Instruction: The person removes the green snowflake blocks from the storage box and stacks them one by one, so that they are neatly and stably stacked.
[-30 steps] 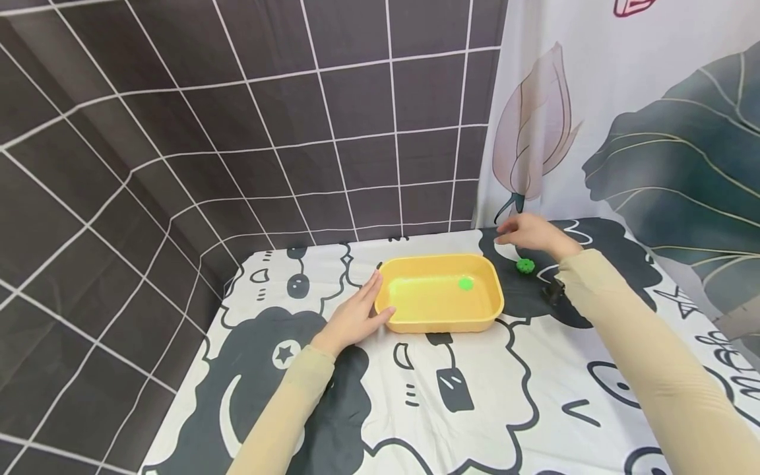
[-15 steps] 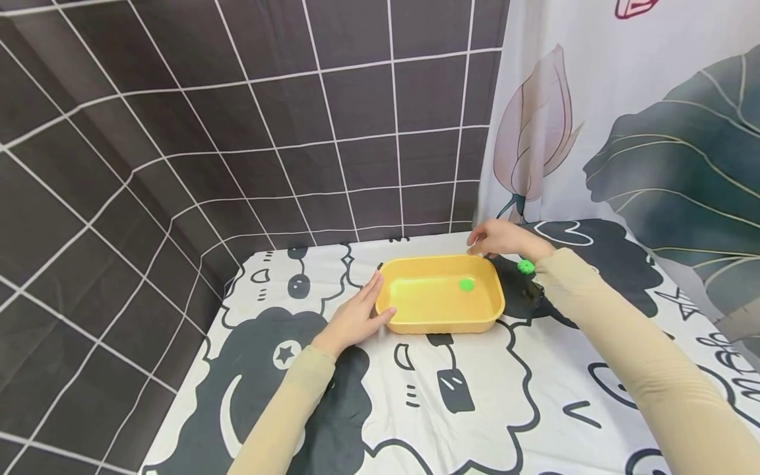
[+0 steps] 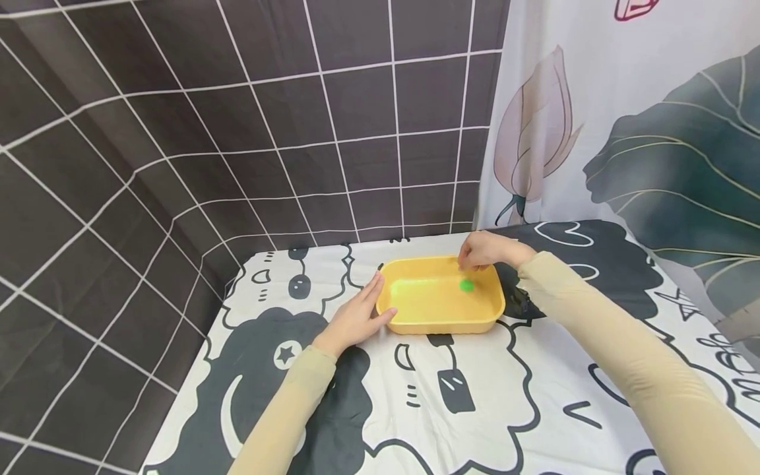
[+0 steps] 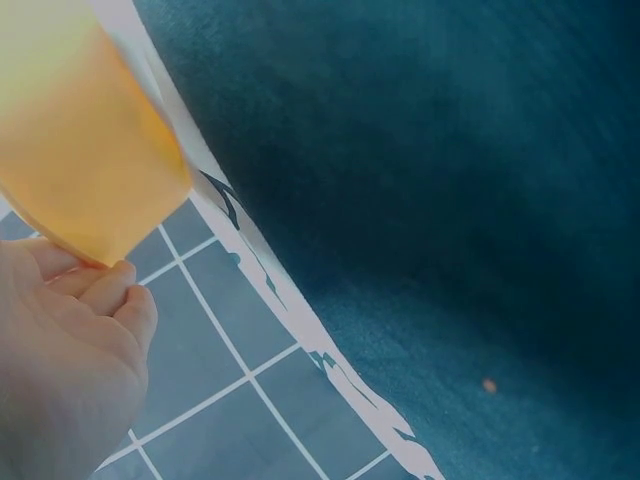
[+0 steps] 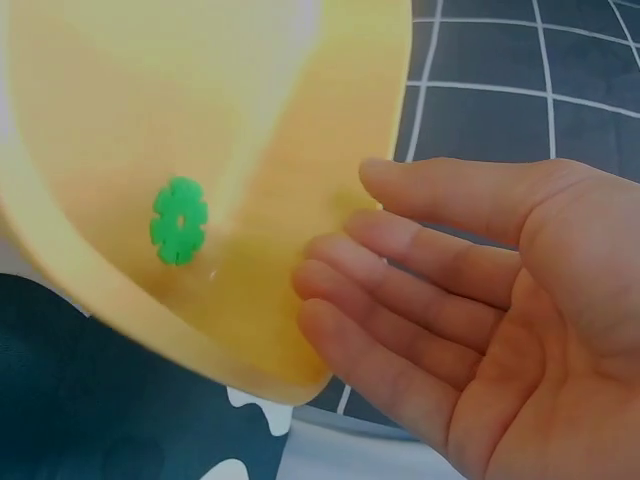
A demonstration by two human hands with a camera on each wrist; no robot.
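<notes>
A shallow yellow plastic tub (image 3: 439, 310) sits on the patterned cloth, with a green notched disc (image 3: 466, 285) lying inside towards the right. My left hand (image 3: 353, 316) rests against the tub's left end, fingers along the side and thumb at the front rim. In the left wrist view, the fingers of that left hand (image 4: 80, 330) touch the tub's edge. My right hand (image 3: 488, 251) hangs over the back right rim, fingers pointing down. In the right wrist view, my right hand (image 5: 480, 280) has loosely bent fingers; a blurred yellowish patch shows near the thumb tip, and whether anything is held is unclear.
The white and black cartoon-print cloth (image 3: 457, 429) covers the surface. Dark grid-patterned fabric (image 3: 332, 119) rises behind and to the left, and a leaf-print curtain (image 3: 671, 165) hangs at the right. A small dark device (image 3: 521, 305) is under the right wrist.
My right hand has moved left and downward, from the cloth to over the tub. A second green disc outside the tub is now hidden behind the right forearm. Left hand and tub stay put.
</notes>
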